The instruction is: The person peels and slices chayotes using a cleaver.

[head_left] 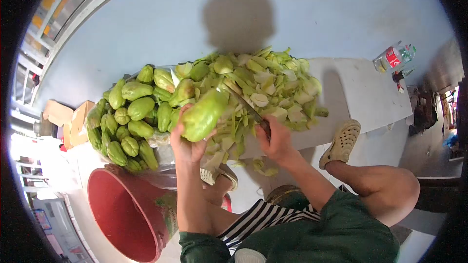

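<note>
Right now my left hand (187, 142) is curled around the lower end of a big green chayote (202, 117), thumb and fingers spread on its skin, holding it up and tilted in front of me. My right hand (277, 141) is closed in a fist on the dark handle of a knife (249, 110), with the blade slanting away to the pale upper end of that chayote; whether the edge is in the flesh I cannot tell.

Beyond and below my hands, a broad heap of peelings (265, 92), green strips and whitish slices, covers the middle of the grey sheet (375, 97) from its far edge toward its near edge, with some bits fallen past the near edge. At the sheet's left end lies a pile of whole chayotes (139, 108), touching one another.

Nearer to me than that pile, a red bucket (114, 214) tips its mouth up and to the left. A cardboard box (79, 124) sits past the pile on the left. By the sheet's far right corner is a red-labelled plastic bottle (393, 57). One of my beige clogs (341, 143) is at the near edge, right of the peelings.
</note>
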A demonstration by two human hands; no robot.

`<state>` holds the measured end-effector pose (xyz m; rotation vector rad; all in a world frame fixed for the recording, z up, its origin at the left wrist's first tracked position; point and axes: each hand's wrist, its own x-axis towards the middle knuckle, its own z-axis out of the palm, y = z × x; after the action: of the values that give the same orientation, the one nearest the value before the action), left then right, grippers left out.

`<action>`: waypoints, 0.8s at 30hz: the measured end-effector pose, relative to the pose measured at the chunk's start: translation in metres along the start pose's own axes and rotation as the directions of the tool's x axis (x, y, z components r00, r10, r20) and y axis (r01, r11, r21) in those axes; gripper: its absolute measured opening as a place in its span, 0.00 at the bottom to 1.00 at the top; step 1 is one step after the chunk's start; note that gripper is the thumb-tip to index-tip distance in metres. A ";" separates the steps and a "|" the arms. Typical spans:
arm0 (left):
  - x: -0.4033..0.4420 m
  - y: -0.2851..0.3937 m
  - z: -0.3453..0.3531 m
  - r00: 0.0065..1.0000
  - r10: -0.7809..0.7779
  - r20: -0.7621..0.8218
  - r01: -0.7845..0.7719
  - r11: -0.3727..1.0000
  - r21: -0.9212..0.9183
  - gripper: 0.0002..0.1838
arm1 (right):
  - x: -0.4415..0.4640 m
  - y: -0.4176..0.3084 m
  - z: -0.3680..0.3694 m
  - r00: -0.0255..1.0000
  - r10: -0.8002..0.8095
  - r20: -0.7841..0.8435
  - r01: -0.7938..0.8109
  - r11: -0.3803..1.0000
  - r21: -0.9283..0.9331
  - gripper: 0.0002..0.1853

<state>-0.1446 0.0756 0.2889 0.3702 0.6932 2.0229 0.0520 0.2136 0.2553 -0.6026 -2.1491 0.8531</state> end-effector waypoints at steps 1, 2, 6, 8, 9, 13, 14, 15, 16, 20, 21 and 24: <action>-0.002 0.004 0.020 0.996 0.013 -0.085 -0.022 0.994 -0.104 0.38 | 0.001 -0.003 -0.001 1.000 -0.010 -0.001 0.010 1.000 0.006 0.14; -0.004 0.006 0.031 0.985 0.020 -0.172 -0.056 0.977 -0.206 0.40 | 0.000 -0.008 -0.002 0.999 0.038 -0.036 -0.036 0.999 0.039 0.13; -0.018 0.000 0.013 0.993 -0.070 0.095 0.097 0.940 -0.328 0.42 | -0.003 -0.016 0.001 0.947 0.320 0.033 -0.322 0.936 0.141 0.14; -0.021 -0.010 0.012 0.984 -0.102 -0.149 0.058 0.960 -0.272 0.37 | -0.011 -0.004 0.009 0.952 0.298 0.075 -0.304 0.948 0.095 0.13; -0.016 -0.015 0.008 0.949 -0.088 -0.302 -0.007 0.953 -0.301 0.35 | -0.010 -0.003 0.011 0.955 0.276 0.110 -0.282 0.958 0.042 0.13; -0.006 -0.016 -0.019 0.858 -0.140 -0.494 0.009 0.966 -0.259 0.30 | -0.024 -0.019 0.010 0.952 0.276 0.130 -0.284 0.958 0.048 0.15; -0.005 -0.014 -0.025 0.841 -0.206 -0.500 0.082 0.963 -0.258 0.31 | -0.024 -0.023 0.012 0.924 0.331 0.191 -0.343 0.939 0.037 0.15; -0.004 -0.011 -0.019 0.842 -0.202 -0.500 0.078 0.963 -0.258 0.31 | -0.024 -0.026 0.014 0.889 0.382 0.251 -0.400 0.916 0.023 0.16; -0.003 -0.005 -0.005 0.888 -0.027 -0.459 -0.063 0.982 -0.179 0.33 | -0.025 -0.025 0.016 0.891 0.378 0.250 -0.397 0.918 0.025 0.16; -0.017 0.006 0.034 0.875 -0.015 -0.484 -0.061 0.988 -0.141 0.40 | -0.041 -0.008 0.029 0.851 0.441 0.284 -0.497 0.852 0.168 0.16; -0.016 0.000 0.014 0.865 -0.107 -0.489 -0.005 0.975 -0.223 0.42 | -0.044 -0.006 0.029 0.848 0.436 0.303 -0.496 0.854 0.158 0.14; -0.016 -0.002 0.001 0.885 -0.047 -0.462 -0.064 0.973 -0.222 0.45 | -0.037 -0.017 0.024 0.817 0.464 0.342 -0.528 0.841 0.118 0.15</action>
<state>-0.1345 0.0636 0.2890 -0.2654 0.7290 2.1933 0.0540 0.1694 0.2382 -1.0077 -2.1508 1.5261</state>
